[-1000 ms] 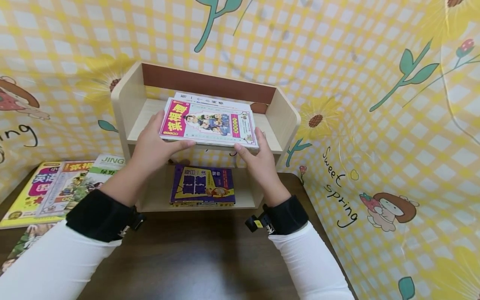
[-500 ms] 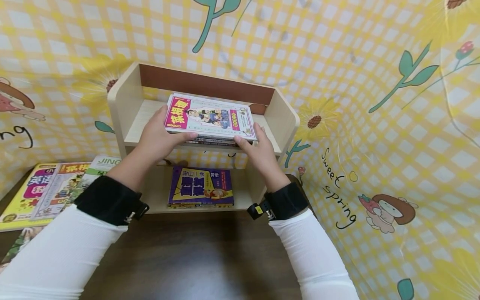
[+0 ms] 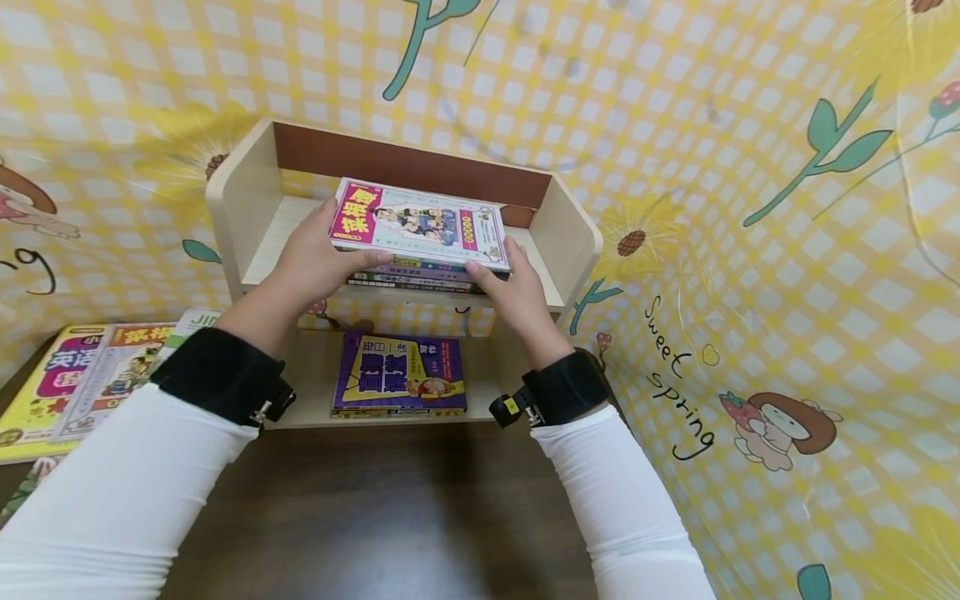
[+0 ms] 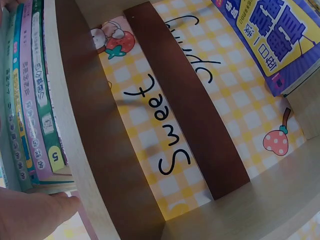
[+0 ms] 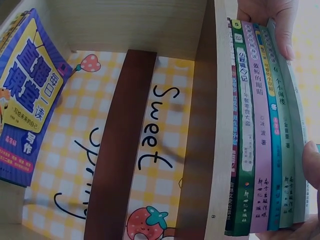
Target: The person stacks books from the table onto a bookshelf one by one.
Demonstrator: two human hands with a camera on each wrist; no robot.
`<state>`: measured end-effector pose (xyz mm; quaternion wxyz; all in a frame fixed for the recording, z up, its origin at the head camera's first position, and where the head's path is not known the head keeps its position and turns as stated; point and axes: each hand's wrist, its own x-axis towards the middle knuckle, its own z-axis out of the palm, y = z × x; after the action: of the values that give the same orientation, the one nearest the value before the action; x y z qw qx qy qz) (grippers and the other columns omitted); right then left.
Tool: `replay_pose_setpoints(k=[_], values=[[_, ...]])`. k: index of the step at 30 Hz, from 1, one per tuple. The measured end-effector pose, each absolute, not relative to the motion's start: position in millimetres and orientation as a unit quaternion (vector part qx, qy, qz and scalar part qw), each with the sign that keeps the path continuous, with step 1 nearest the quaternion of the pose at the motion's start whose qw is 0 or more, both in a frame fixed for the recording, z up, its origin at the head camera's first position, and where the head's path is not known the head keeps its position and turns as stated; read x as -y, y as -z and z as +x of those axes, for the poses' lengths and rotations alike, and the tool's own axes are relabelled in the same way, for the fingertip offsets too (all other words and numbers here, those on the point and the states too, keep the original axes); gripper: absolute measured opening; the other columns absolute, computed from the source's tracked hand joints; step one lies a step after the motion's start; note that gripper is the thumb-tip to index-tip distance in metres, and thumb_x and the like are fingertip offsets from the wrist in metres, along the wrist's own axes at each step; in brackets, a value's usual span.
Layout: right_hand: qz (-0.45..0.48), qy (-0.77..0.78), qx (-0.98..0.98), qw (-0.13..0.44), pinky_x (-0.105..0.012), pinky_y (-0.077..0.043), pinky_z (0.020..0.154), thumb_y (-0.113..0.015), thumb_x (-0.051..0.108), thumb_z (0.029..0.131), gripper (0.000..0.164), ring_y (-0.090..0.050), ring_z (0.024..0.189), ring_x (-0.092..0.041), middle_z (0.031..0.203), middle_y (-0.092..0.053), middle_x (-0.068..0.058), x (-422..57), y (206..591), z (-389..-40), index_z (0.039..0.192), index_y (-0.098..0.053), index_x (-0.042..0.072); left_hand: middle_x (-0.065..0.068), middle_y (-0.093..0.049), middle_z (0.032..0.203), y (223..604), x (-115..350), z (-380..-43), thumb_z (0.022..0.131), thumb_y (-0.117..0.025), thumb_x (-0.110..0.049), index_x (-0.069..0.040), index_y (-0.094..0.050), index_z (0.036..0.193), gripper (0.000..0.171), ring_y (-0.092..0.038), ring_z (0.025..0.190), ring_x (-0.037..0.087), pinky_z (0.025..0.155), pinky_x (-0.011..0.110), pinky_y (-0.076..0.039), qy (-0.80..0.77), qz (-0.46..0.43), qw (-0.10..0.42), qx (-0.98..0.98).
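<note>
pink-and-white book (image 3: 420,225) is sitting on a stack of books (image 3: 420,273) on the upper shelf (image 3: 281,227), left hand (image 3: 315,254) holding one end, right hand (image 3: 517,287) the other. purple book (image 3: 401,375) lies flat on the shelf below, yellow one (image 3: 37,408) off left on the dark table (image 3: 375,508).

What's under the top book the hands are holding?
Under the top book are more books, piled on the upper shelf. Green, blue and purple spines show, but their covers are hidden by the books lying on them.
</note>
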<state>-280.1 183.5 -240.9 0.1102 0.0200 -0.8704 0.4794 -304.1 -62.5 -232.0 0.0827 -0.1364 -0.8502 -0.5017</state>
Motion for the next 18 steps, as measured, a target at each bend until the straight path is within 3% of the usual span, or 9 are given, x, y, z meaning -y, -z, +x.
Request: replay_pose_setpoints(k=[9, 18], values=[[0.038, -0.478, 0.868, 0.126, -0.041, -0.008, 0.12, -0.06, 0.037, 0.095, 0.072, -0.003, 0.149, -0.023, 0.16, -0.022, -0.006, -183, 242, -289, 0.154, -0.024, 0.015, 0.018, -0.042, 0.143, 230, 62, -314, 0.083, -0.074, -0.04, -0.014, -0.023, 0.153, 0.09, -0.041, 0.13, 0.039, 0.107, 0.056, -0.033, 0.499, -0.128, 0.081, 0.853], [0.04, -0.489, 0.861, 0.135, -0.038, -0.031, 0.111, -0.06, 0.035, 0.095, 0.067, -0.036, 0.136, -0.02, 0.149, -0.039, -0.006, -182, 244, -298, 0.152, -0.03, 0.017, 0.019, -0.044, 0.141, 232, 60, -321, 0.083, -0.073, -0.042, -0.013, -0.024, 0.153, 0.091, -0.043, 0.128, 0.039, 0.106, 0.054, -0.035, 0.5, -0.126, 0.079, 0.853]])
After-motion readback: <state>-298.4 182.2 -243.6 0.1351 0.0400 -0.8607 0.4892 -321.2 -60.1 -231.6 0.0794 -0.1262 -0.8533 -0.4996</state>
